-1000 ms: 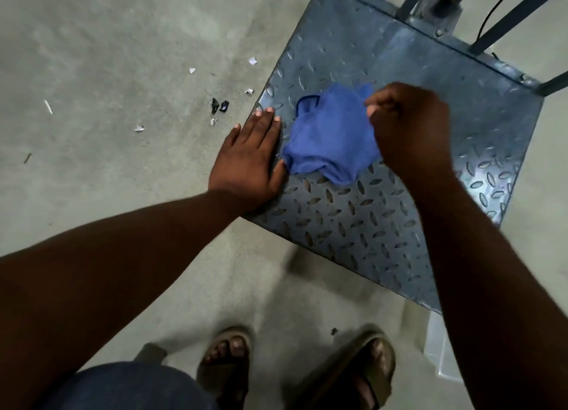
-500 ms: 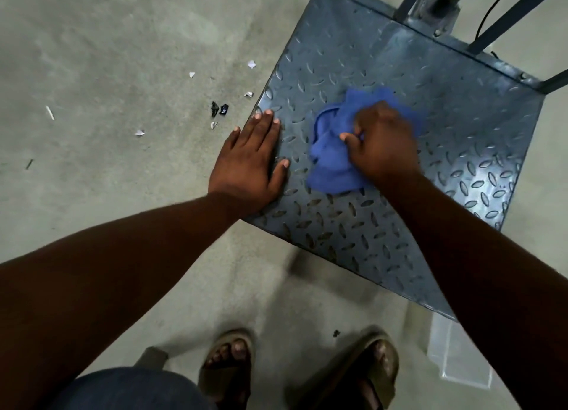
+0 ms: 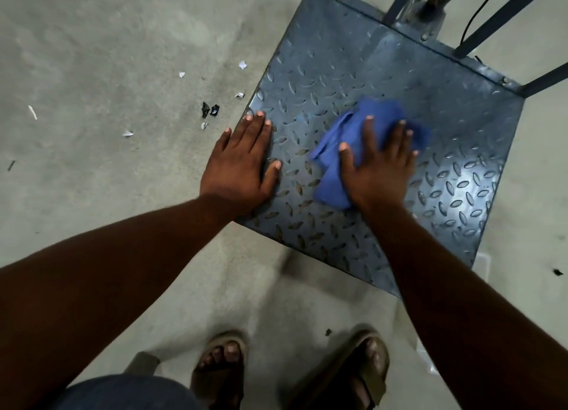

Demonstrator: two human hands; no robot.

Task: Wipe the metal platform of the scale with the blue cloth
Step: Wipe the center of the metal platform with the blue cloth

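Observation:
The scale's metal platform [image 3: 353, 65] is a dark blue-grey tread plate lying on the concrete floor. A crumpled blue cloth [image 3: 333, 160] lies near the plate's middle. My right hand [image 3: 379, 166] presses flat on the cloth with fingers spread and straight, covering most of its right part. My left hand [image 3: 242, 163] rests flat on the platform's left edge, fingers straight, partly over the rim. The two hands are apart, with bare plate between them.
The scale's upright post and blue bars [image 3: 430, 7] rise at the platform's far edge, with a black cable [image 3: 475, 16] beside them. Small white and black scraps [image 3: 210, 110] lie on the floor left of the plate. My sandalled feet [image 3: 221, 366] stand just before the near corner.
My right hand went from pinching the lifted cloth to pressing it flat, fingers now spread, and slid it rightward over the plate. My left hand stayed in place.

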